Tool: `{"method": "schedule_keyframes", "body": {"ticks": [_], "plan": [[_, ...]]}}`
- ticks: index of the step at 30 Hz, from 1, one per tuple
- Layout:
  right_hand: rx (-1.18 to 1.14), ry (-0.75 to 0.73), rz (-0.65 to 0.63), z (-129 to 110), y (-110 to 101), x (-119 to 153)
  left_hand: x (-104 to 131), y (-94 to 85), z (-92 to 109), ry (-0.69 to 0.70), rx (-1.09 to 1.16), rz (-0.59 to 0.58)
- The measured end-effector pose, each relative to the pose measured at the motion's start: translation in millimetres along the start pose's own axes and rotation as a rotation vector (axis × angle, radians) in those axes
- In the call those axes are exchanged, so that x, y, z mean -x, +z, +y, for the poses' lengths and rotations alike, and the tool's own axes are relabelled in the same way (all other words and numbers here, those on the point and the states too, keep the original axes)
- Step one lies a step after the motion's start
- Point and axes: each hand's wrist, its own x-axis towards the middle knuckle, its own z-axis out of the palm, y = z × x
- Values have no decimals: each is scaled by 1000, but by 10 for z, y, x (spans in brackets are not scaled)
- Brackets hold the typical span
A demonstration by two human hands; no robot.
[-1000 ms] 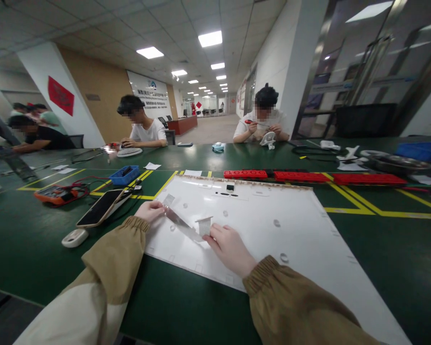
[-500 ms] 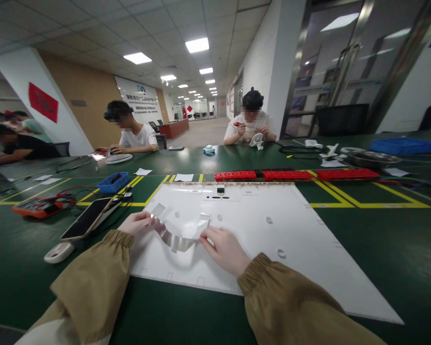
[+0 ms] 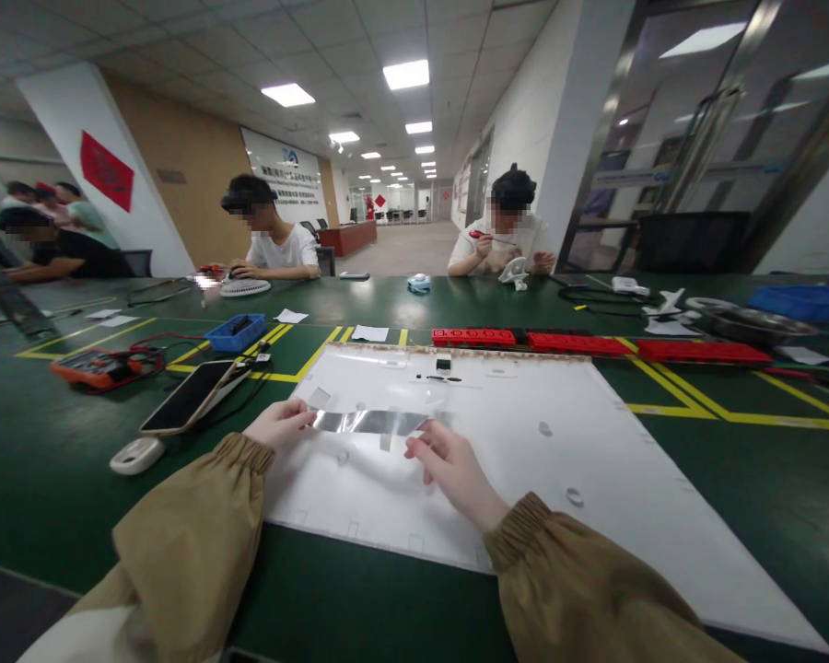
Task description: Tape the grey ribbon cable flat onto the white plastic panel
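Note:
A shiny clear strip (image 3: 369,422) is stretched almost straight above the left part of a white panel (image 3: 518,470). My left hand (image 3: 280,425) pinches its left end between thumb and fingers. At the strip's right end, my right hand (image 3: 456,468) has its fingers closed on it, with the fingertips bent inward. A small tab hangs from the strip's lower edge near my right hand. Near the panel's far edge are a small dark square (image 3: 443,365) and thin dark pieces beside it.
Left of the panel lie a phone (image 3: 197,398), a white oval device (image 3: 136,455), an orange meter (image 3: 93,368) and a blue tray (image 3: 237,333). Red blocks (image 3: 573,344) line the panel's far side. Two people sit across the green table (image 3: 359,308).
The strip has gone from a sagging curve to nearly straight. My right hand has moved away from my left hand along with its end. The whole view has shifted slightly.

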Motion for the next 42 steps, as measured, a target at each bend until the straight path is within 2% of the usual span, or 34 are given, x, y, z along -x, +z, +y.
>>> {"method": "schedule_keyframes", "body": {"ticks": [5, 8, 11, 15, 20, 23, 26, 28, 31, 36, 39, 42], "plan": [[-50, 89, 47, -62, -32, -36, 59, 82, 30, -21, 81, -24], [-53, 107, 54, -65, -50, -45, 81, 135, 58, 32, -6, 113], [-77, 98, 48, -58, -45, -44, 119, 188, 106, 198, -118, 279], [-106, 77, 79, -41, -24, -50, 190, 209, 151, 440, -167, 353], [-131, 107, 136, 6, -18, -70, 198, 173, 117, 707, -579, 466], [-130, 131, 148, 19, -28, -63, 149, 150, 66, 812, -662, 484], [-66, 119, 128, 6, -53, -31, 103, 116, 42, 851, -660, 446], [35, 97, 100, -6, -75, 1, 82, 86, 50, 822, -636, 382], [192, 75, 65, 3, -102, 46, 55, 43, 73, 744, -583, 246], [313, 44, 68, 23, -129, 82, -8, 15, 77, 633, -535, -7], [392, 80, 23, -82, -157, 92, -48, 5, 78, 664, -505, -123], [505, 87, -80, -255, -204, 79, -69, 1, 73, 710, -441, -189]]}}
